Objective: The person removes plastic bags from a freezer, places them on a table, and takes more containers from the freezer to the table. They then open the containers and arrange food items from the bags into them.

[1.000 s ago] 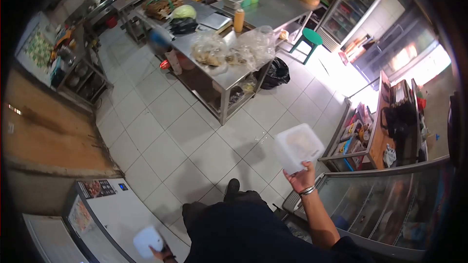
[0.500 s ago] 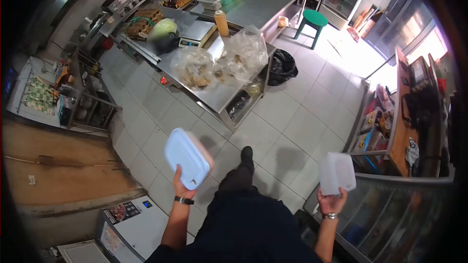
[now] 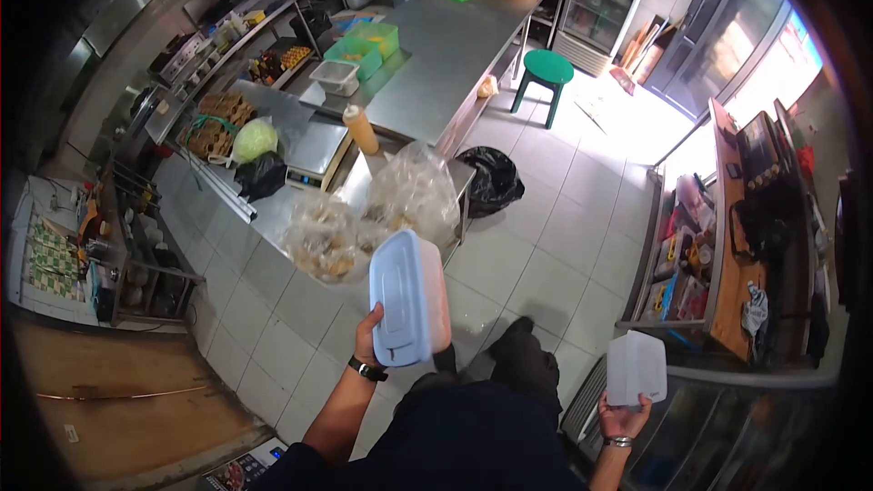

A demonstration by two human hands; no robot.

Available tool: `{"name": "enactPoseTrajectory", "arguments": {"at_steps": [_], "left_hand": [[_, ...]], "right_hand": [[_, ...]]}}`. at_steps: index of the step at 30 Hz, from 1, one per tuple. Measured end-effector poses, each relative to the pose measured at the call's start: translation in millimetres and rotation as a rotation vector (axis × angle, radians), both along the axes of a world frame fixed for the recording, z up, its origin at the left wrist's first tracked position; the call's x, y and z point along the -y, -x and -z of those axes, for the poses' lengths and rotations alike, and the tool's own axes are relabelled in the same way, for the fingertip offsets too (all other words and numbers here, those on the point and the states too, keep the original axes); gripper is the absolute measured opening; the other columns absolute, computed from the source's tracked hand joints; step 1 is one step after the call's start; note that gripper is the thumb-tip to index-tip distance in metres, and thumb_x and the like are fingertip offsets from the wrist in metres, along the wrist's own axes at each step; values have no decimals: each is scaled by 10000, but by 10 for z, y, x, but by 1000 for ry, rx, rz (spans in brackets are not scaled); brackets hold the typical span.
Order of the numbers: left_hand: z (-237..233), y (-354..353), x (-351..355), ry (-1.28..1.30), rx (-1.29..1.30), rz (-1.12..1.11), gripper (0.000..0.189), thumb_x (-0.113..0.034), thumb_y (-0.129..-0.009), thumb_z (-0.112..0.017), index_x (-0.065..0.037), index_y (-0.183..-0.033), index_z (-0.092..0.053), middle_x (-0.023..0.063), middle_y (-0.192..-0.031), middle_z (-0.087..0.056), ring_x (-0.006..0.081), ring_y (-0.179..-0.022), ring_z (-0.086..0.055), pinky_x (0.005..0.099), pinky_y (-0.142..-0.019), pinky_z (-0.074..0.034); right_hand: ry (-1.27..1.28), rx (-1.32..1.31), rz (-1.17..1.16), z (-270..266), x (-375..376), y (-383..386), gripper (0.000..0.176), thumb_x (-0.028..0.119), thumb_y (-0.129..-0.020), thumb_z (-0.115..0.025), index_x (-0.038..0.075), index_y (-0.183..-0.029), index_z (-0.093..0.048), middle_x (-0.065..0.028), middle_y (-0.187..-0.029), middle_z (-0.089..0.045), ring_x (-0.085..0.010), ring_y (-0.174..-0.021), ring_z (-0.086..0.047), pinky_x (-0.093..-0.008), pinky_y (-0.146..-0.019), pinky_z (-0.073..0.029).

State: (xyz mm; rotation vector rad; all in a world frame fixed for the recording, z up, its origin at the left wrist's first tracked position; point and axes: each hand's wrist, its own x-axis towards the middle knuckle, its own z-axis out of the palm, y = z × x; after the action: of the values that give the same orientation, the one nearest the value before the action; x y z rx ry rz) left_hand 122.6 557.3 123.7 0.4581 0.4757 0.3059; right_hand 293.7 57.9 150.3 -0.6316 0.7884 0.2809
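My left hand (image 3: 367,338) grips a plastic food container (image 3: 400,300) with a pale blue lid and a pinkish body, tilted so the lid faces left. Its fingers are partly hidden behind the box. Low on the right, my right hand (image 3: 625,415) holds a smaller whitish translucent container (image 3: 636,370) by its near end. What is inside either box I cannot make out. Beyond the blue-lidded container, clear plastic bags (image 3: 320,235) with brownish contents lie on a steel table (image 3: 427,64).
A scale (image 3: 314,159), sauce bottle (image 3: 361,130), cabbage (image 3: 255,140) and green tubs (image 3: 364,47) stand on the steel surfaces. A black bag (image 3: 491,180) and green stool (image 3: 548,68) are on the tiled floor. Shelving (image 3: 718,218) lines the right side.
I have stepped forward, closer to the steel table. The blue-lidded container has moved right and turned more upright; the whitish container is slightly lower. Both stay held.
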Motion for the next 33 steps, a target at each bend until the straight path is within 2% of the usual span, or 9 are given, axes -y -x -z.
{"name": "enactPoseTrajectory", "arguments": {"at_steps": [6,8,14,20,21,24,26,29,33], "left_hand": [[-79,-912,114,98,-99,-72,620,-390,-928,-631,8,-1369,-456,147,-1250,-621,293,-1122,-615,447,-989,-486],[38,-1218,209,150,-133,-132,618,-395,-933,-624,-6,-1380,-449,144,-1273,-609,290,-1151,-598,463,-1002,-473],[-83,-2462,464,174,-100,-283,567,-354,-973,-544,-36,-1420,-399,158,-1376,-524,327,-1257,-516,511,-1074,-399],[-241,-3465,475,128,-123,-523,524,-334,-985,-536,-40,-1403,-419,134,-1367,-537,308,-1250,-524,499,-1075,-400],[-278,-3571,453,147,-145,-548,513,-328,-986,-539,-42,-1397,-427,129,-1361,-543,301,-1248,-526,494,-1071,-404],[-331,-3826,341,149,-156,-617,494,-324,-985,-547,-46,-1381,-446,119,-1339,-558,288,-1239,-533,486,-1060,-416],[-314,-3984,194,134,-152,-646,485,-327,-984,-551,-47,-1369,-457,115,-1324,-568,282,-1231,-538,483,-1052,-424],[-242,-4213,-125,99,-161,-703,543,-353,-976,-574,-33,-1392,-434,114,-1347,-556,274,-1229,-548,451,-1016,-456],[123,-4576,-969,85,-215,-775,557,-384,-970,-584,-28,-1378,-455,108,-1324,-578,264,-1206,-569,440,-981,-488]], "right_hand": [[-51,-8,-129,295,-321,-1167,633,307,-678,-720,141,-1254,-519,-72,-1240,-553,-262,-1126,-530,-458,-893,-463],[-34,-160,-64,375,-493,-1716,627,310,-683,-708,159,-1261,-518,-72,-1243,-551,-265,-1126,-531,-462,-895,-458],[-11,-124,-368,474,-1138,-3477,582,335,-729,-653,171,-1267,-503,-69,-1250,-536,-239,-1162,-502,-487,-917,-444],[7,116,-896,-24,-2262,-5057,420,252,-794,-653,164,-1179,-510,-77,-1234,-531,-317,-1191,-499,-527,-993,-431],[96,167,-987,12,-2434,-5290,576,312,-809,-640,126,-1317,-443,-92,-1358,-478,-352,-1228,-483,-552,-1002,-440],[124,295,-1181,-15,-3105,-5911,574,321,-815,-642,128,-1319,-444,-101,-1362,-487,-352,-1229,-486,-554,-1002,-440],[416,623,-1328,227,-3489,-6267,345,234,-823,-677,47,-1083,-550,-130,-1185,-562,-358,-1093,-568,-536,-855,-531],[213,377,-1222,-45,-4426,-6426,398,273,-901,-587,4,-1189,-536,-166,-1182,-567,-356,-1099,-572,-542,-832,-537],[284,406,-1335,-7,-5436,-6541,444,328,-934,-529,-8,-1224,-531,-183,-1219,-560,-357,-1110,-571,-512,-833,-537]]}}
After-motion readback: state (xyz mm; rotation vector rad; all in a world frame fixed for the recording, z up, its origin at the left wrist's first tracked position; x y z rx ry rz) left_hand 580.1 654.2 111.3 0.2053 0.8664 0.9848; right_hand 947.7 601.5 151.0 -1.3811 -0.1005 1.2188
